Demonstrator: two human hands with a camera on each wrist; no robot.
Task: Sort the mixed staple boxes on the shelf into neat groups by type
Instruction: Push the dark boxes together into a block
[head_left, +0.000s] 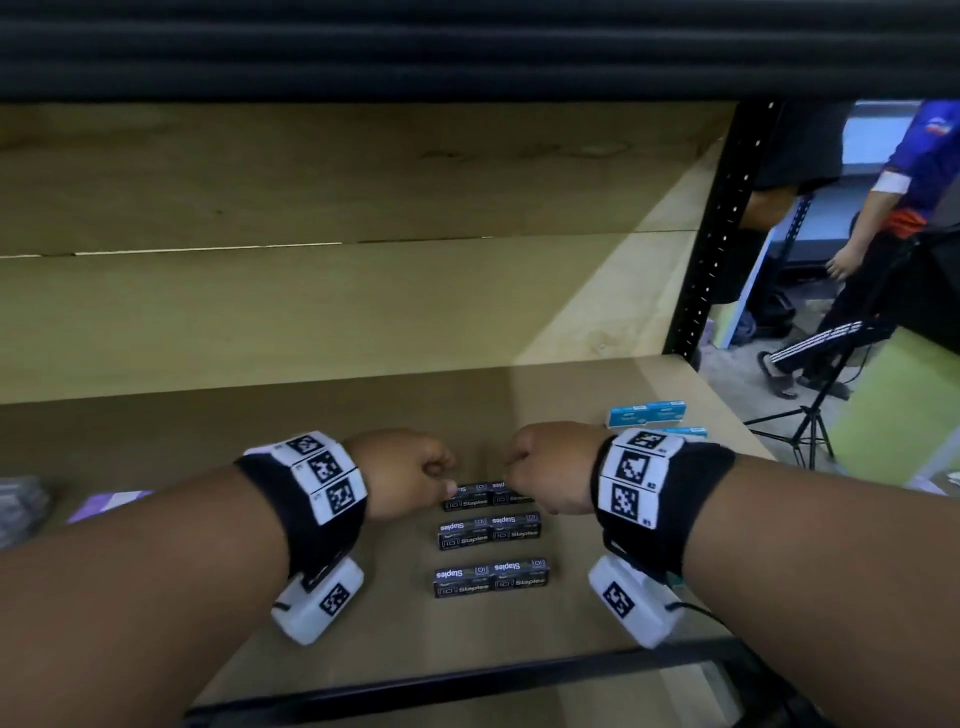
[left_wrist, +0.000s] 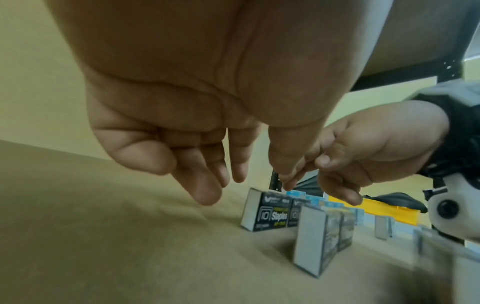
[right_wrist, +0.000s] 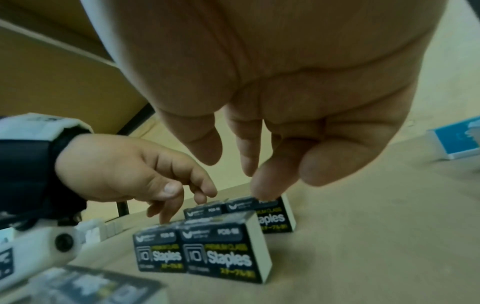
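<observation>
Both hands hover low over the farthest row of black staple boxes, centre of the head view. The left hand has fingers loosely curled, tips pointing down, nothing held; the right hand matches it, fingers relaxed and slightly apart, fingertips just above that row, contact unclear. Three rows of black boxes on the wooden shelf, each reading "10 Staples", with yellow print that looks like "PREMIUM CLASS". The middle row and near row sit untouched. Blue boxes lie right, writing unreadable.
</observation>
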